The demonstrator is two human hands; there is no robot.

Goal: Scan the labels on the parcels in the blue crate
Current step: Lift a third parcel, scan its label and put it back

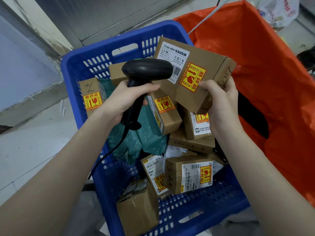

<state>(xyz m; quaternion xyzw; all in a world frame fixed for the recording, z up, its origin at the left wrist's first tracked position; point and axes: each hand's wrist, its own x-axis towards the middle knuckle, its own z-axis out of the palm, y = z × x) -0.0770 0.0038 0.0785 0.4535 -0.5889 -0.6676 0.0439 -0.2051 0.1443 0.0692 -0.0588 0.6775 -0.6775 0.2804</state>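
Note:
A blue plastic crate (95, 55) stands on the floor, filled with several brown cardboard parcels and green mailer bags (146, 133). My left hand (126, 99) grips a black corded barcode scanner (146, 70) by its handle, its head pointing to the right. My right hand (219, 103) holds a brown cardboard parcel (204, 68) lifted above the crate, tilted, with a white printed label and a yellow-red fragile sticker facing up. The scanner head sits just left of that label's barcode.
An orange bag-lined bin (265, 82) stands directly right of the crate. A white plastic bag (279, 11) lies behind it. The scanner's black cable (109, 154) hangs over the crate's left wall. A wall base runs along the far left.

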